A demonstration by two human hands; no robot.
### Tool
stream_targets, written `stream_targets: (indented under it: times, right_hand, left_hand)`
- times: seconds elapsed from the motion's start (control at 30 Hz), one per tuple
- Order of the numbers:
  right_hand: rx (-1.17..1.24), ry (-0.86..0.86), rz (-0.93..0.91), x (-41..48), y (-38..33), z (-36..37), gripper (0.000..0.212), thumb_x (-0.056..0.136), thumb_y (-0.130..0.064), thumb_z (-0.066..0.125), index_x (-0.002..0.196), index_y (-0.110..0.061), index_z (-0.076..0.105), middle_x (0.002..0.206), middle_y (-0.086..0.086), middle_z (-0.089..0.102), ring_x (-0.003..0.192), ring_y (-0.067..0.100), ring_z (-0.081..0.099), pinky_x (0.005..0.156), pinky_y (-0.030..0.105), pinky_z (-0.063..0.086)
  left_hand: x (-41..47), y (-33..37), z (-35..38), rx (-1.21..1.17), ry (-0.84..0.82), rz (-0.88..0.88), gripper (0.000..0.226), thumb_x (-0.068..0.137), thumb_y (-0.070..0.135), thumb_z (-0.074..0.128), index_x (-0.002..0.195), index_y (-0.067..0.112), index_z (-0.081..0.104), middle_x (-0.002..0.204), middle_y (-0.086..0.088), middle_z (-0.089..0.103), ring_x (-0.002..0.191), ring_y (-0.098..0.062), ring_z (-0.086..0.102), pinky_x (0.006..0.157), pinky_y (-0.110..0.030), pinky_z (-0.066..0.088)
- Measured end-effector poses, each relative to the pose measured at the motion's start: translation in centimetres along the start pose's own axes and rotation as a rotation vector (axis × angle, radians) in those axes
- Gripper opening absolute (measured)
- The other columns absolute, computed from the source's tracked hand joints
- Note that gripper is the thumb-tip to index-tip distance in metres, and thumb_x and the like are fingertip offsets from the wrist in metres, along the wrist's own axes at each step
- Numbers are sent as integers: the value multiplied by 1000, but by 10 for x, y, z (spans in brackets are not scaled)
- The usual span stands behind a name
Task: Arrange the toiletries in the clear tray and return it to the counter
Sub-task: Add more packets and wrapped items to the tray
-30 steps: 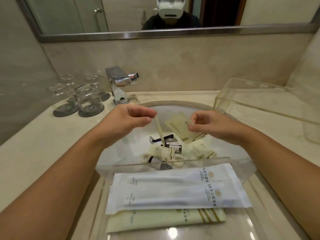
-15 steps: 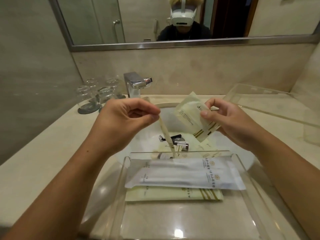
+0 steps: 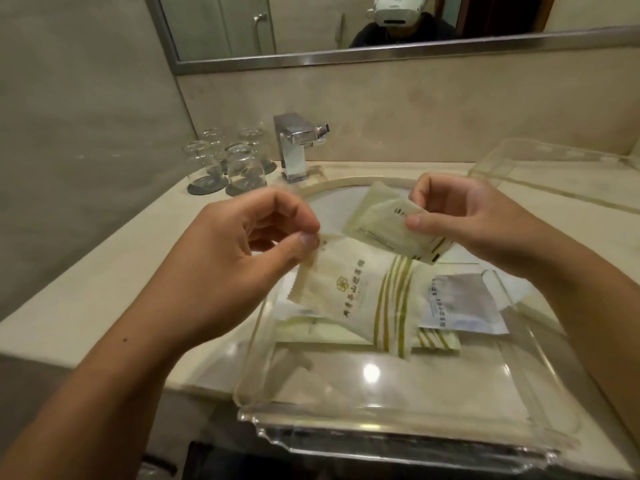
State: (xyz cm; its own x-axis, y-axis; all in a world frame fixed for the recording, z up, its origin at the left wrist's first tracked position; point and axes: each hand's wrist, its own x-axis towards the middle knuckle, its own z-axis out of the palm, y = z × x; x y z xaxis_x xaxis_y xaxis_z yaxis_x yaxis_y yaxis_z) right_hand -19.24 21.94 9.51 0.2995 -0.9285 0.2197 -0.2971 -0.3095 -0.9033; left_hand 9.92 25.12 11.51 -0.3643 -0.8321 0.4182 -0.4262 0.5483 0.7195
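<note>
Left hand (image 3: 256,244) pinches the striped sachet (image 3: 363,299) by its corner, right hand (image 3: 464,220) pinches a smaller packet (image 3: 388,223), both above the clear tray (image 3: 398,431) | best to lay each flat, stripes aligned with the packets (image 3: 464,303) already inside | tray sits over the sink (image 3: 329,206) on the beige tabletop (image 3: 86,289); faucet (image 3: 294,147), glasses (image 3: 239,168), mirror (image 3: 346,26) behind.

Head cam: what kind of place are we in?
Probably a hotel bathroom: a washbasin with a chrome faucet under a wall mirror, upturned glasses on coasters. The left hand pinches a logo-printed striped packet over a clear tray, the right hand a smaller packet.
</note>
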Motion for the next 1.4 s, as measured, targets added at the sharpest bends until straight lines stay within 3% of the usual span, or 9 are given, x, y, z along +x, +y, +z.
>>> stream_targets:
  times: [0.13, 0.3, 0.5, 0.67, 0.83, 0.93, 1.17, 1.4]
  right_hand:
    - [-169, -130, -54, -5, -10, 8, 16, 92, -12, 74, 85, -9, 60, 80, 29, 54, 65, 32, 51, 62, 48, 43]
    - [-368, -190, -132, -11, -21, 22, 15, 86, -12, 72, 78, -15, 60, 71, 9, 56, 60, 12, 48, 57, 35, 43]
    - [-447, -264, -112, -16, -25, 22, 16, 81, -13, 74, 77, -18, 60, 65, 0, 57, 59, 17, 52, 59, 39, 47]
    - [-458, -444, -44, -21, -30, 23, 16, 80, -17, 79, 80, -23, 64, 66, 0, 60, 56, 5, 51, 57, 33, 50]
    - [-404, -648, -8, -25, -36, 26, 26, 77, -38, 87, 84, -26, 66, 66, 1, 60, 56, 6, 53, 55, 27, 47]
    - [-312, -604, -14, -23, -40, 22, 24, 79, -42, 83, 81, -24, 68, 63, 0, 62, 56, 9, 53, 57, 36, 48]
    - [-500, -345, -53, -14, -20, 13, 8, 81, -37, 77, 87, -32, 73, 74, -10, 68, 62, 6, 60, 56, 13, 43]
    - [-598, -450, 3, -12, -10, 9, 15, 85, -30, 79, 94, -40, 74, 76, -15, 67, 65, 8, 60, 61, 17, 48]
  left_hand:
    - [-17, -8, 3, 10, -57, -125, 10, 89, 18, 73, 90, 27, 72, 85, 4, 77, 78, -11, 75, 80, -36, 61]
    - [-28, -18, 4, 66, -120, -215, 7, 90, 21, 71, 92, 28, 73, 85, 6, 76, 76, -11, 73, 72, -29, 58]
    - [-41, -19, 4, 350, -170, -188, 8, 91, 33, 67, 91, 40, 70, 97, 29, 65, 72, 13, 58, 63, -8, 42]
    - [-49, -23, 0, 465, -238, -123, 12, 90, 54, 58, 99, 50, 65, 109, 28, 61, 110, -2, 56, 79, -17, 40]
    - [-51, -17, 4, 421, -321, -25, 27, 88, 60, 56, 110, 48, 66, 115, 26, 63, 117, -4, 60, 93, -23, 47]
    - [-48, -16, 6, 391, -314, 3, 29, 90, 57, 58, 117, 46, 65, 115, 26, 64, 116, -1, 60, 92, -15, 45]
    - [-28, 2, 33, 377, -460, 123, 34, 89, 59, 66, 120, 46, 62, 126, 26, 60, 126, -4, 55, 99, -31, 49]
    - [-20, 5, 48, 437, -565, 187, 38, 86, 59, 66, 123, 49, 60, 125, 28, 55, 120, -2, 51, 99, -33, 47]
